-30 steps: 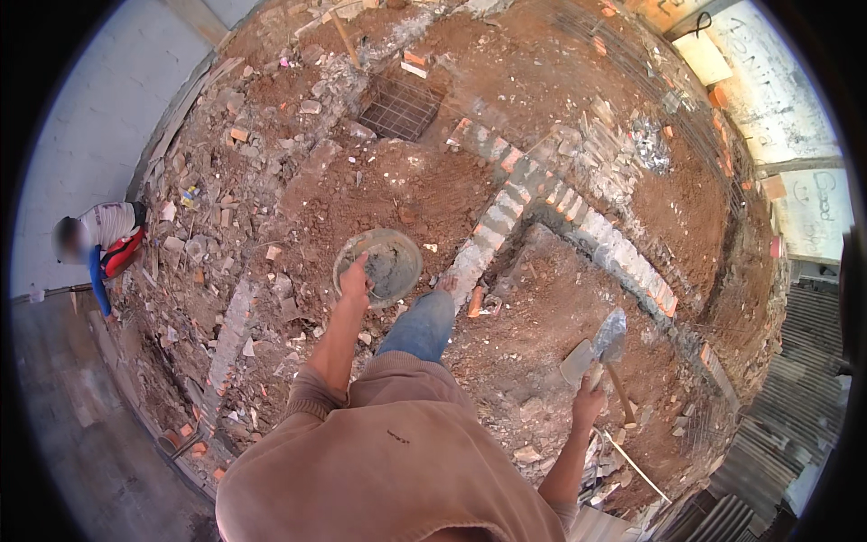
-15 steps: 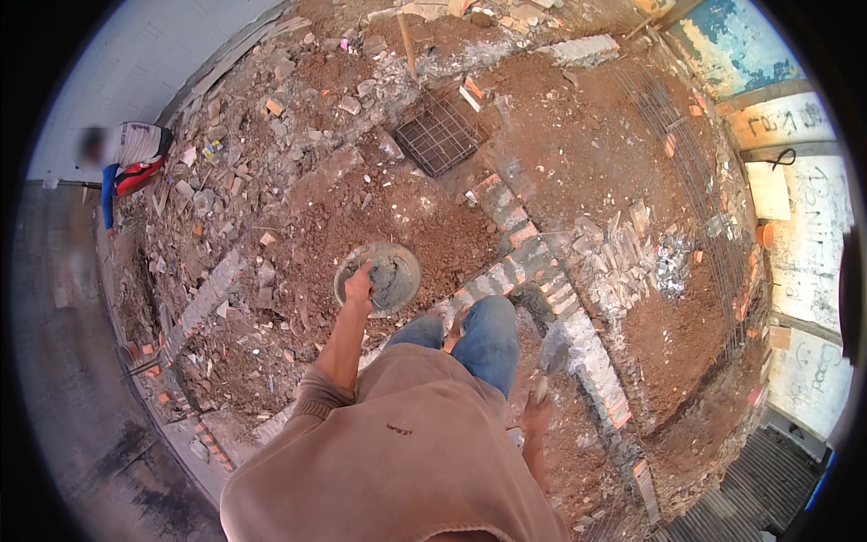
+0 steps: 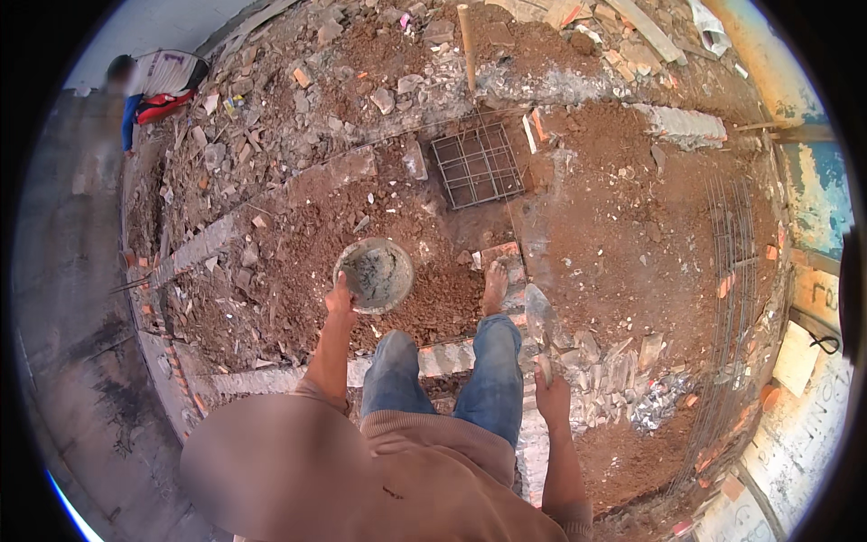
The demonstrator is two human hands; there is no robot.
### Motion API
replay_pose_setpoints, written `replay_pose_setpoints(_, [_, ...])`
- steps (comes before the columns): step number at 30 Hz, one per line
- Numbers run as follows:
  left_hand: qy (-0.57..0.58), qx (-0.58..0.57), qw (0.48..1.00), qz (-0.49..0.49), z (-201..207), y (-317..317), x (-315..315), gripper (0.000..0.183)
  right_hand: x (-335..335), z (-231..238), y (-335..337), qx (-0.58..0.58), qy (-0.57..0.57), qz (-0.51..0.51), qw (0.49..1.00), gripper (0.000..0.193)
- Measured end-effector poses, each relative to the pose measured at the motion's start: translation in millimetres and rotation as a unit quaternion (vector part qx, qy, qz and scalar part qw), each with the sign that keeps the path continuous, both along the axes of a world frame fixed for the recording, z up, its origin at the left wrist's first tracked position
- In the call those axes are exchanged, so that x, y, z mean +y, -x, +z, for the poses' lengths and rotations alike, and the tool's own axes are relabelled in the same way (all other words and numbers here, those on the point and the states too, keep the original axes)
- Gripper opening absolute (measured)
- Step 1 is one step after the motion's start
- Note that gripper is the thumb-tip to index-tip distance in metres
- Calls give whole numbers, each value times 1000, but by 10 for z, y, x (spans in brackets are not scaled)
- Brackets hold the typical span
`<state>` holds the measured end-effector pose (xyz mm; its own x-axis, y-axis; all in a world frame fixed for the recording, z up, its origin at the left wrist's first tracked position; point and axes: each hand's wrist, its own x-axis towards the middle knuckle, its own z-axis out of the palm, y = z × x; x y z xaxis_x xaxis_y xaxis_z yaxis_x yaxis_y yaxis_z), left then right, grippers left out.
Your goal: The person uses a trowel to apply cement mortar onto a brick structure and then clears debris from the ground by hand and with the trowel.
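My left hand (image 3: 340,298) is closed on the near-left rim of a round grey bucket (image 3: 408,287). Wet grey mortar (image 3: 377,274) lies inside it, and loose reddish soil surrounds it. In my right hand (image 3: 553,396) is the handle of a trowel (image 3: 540,312). Its broad grey blade points away from me, above or along the brick course (image 3: 502,259) beside my right leg; whether it touches cannot be made out. My bare right foot (image 3: 495,287) is on or beside the far end of that course.
A steel bar grid (image 3: 477,165) lies in a square pit ahead, near an upright wooden stake (image 3: 467,50). Broken bricks (image 3: 601,366) and long rebar (image 3: 733,244) are on the right. Another person (image 3: 167,83) bends over at the far left, beside rubble.
My view has shifted forward and turned. My right leg has stepped ahead, and the trowel has come forward with my right hand. My left hand stays at the bucket.
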<state>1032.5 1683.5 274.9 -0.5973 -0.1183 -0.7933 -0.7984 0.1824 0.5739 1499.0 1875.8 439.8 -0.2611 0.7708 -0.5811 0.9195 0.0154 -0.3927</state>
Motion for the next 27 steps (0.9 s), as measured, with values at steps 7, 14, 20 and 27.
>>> replay_pose_setpoints(7, [151, -39, 986, -58, -789, 55, 840, 43, 1354, -1221, 833, -11, 58, 210, 976, 49])
replay_pose_setpoints(14, [182, 59, 980, -46, -1770, 365, 969, 51, 1551, -2304, 2493, 48, 22, 494, 868, 34])
replay_pose_setpoints(20, [206, 109, 968, -95, -2511, 953, 186, 62, 1329, -3021, 3920, 11, -39, 623, 781, 26])
replay_pose_setpoints(27, [94, -22, 992, -75, -2834, 1176, 197, 87, 929, -3427, 4940, -87, -136, 747, 645, 22])
